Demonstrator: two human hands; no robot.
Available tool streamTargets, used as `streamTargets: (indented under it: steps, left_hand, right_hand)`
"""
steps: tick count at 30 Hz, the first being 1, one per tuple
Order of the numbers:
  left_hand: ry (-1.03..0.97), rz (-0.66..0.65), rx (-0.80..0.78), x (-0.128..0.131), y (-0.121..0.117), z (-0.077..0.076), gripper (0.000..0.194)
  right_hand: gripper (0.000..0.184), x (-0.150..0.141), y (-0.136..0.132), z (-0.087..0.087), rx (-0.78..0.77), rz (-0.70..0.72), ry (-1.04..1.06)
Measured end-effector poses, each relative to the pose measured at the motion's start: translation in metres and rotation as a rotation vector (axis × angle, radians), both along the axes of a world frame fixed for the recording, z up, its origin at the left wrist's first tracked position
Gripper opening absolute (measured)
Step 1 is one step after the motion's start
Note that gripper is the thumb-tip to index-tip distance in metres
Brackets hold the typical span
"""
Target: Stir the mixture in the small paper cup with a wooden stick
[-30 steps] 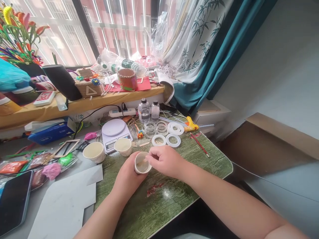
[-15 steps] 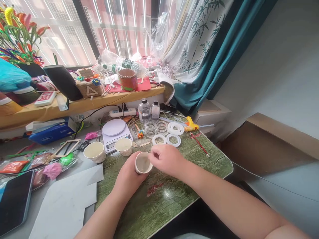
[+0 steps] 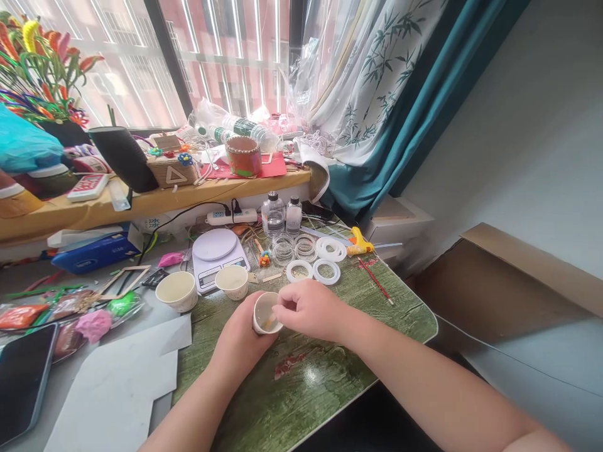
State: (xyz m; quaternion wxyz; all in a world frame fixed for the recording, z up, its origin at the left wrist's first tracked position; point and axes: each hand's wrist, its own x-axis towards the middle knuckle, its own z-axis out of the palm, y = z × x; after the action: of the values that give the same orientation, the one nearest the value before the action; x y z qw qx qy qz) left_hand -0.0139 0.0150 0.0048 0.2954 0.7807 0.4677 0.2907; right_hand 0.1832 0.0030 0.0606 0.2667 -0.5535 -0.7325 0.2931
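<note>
Two hands: a bare left hand and a bare right hand meet low over the green wood-grain tabletop.
Left hand: its fingers are clamped around a small white paper cup, which tilts toward the person.
Right hand: its fingers are bunched together at the cup's rim; whether they pinch anything is too small to tell.
Paper cup: held just above the tabletop, with an orange smear inside.
Close by: two more paper cups stand beyond the hands, the nearer one just beside a white kitchen scale.
Farther along the tabletop: four white rings lie near two clear glass rings, with a yellow glue gun and a red-handled brush to the right.
Against the wall: two clear bottles stand by a power strip.
</note>
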Motion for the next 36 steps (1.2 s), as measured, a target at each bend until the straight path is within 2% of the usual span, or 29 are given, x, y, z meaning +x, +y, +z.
streamTargets:
  steps: [4, 6, 9, 11, 13, 16, 19, 22, 25, 28, 31, 36]
  left_hand:
    - [-0.003, -0.013, -0.005, -0.001, 0.001, -0.002, 0.042]
    - [-0.001, -0.014, -0.012, -0.001, 0.001, -0.002, 0.041]
    - [0.000, -0.008, -0.015, -0.001, 0.001, -0.002, 0.039]
    - [-0.009, 0.004, -0.014, -0.002, 0.001, -0.003, 0.040]
    - [-0.017, 0.016, -0.016, -0.002, 0.001, -0.005, 0.042]
    - [-0.031, 0.025, -0.026, -0.003, 0.002, -0.008, 0.049]
    - [-0.038, 0.013, -0.052, -0.005, 0.002, -0.009, 0.053]
    - [-0.056, -0.021, -0.071, -0.005, 0.002, -0.008, 0.057]
    - [-0.083, -0.042, -0.084, -0.005, 0.001, -0.007, 0.052]
    - [-0.102, -0.035, -0.066, -0.004, -0.001, -0.006, 0.044]
    - [-0.100, -0.047, -0.044, -0.003, -0.003, -0.005, 0.045]
    - [-0.076, -0.023, -0.033, -0.003, -0.006, -0.001, 0.044]
  right_hand:
    - [0.032, 0.000, 0.002, -0.001, 0.096, 0.004, -0.025]
    - [0.034, 0.000, 0.003, -0.003, 0.086, 0.035, -0.026]
    - [0.032, 0.001, 0.003, -0.003, 0.095, -0.036, -0.024]
    - [0.032, 0.002, 0.003, -0.002, 0.100, 0.018, 0.004]
    - [0.034, 0.002, 0.003, 0.000, 0.095, 0.041, 0.000]
    - [0.032, 0.004, 0.003, 0.002, 0.086, -0.003, 0.008]
    - [0.032, 0.004, 0.003, 0.003, 0.046, 0.033, -0.018]
    - [0.029, 0.004, 0.002, 0.003, 0.083, 0.007, -0.026]
    - [0.031, 0.003, 0.001, 0.005, 0.076, 0.067, -0.027]
    - [0.030, 0.002, 0.000, 0.007, 0.095, 0.032, -0.012]
    - [0.031, 0.002, 0.000, 0.006, 0.087, 0.099, -0.018]
    - [0.032, 0.002, -0.003, -0.001, 0.154, -0.083, 0.027]
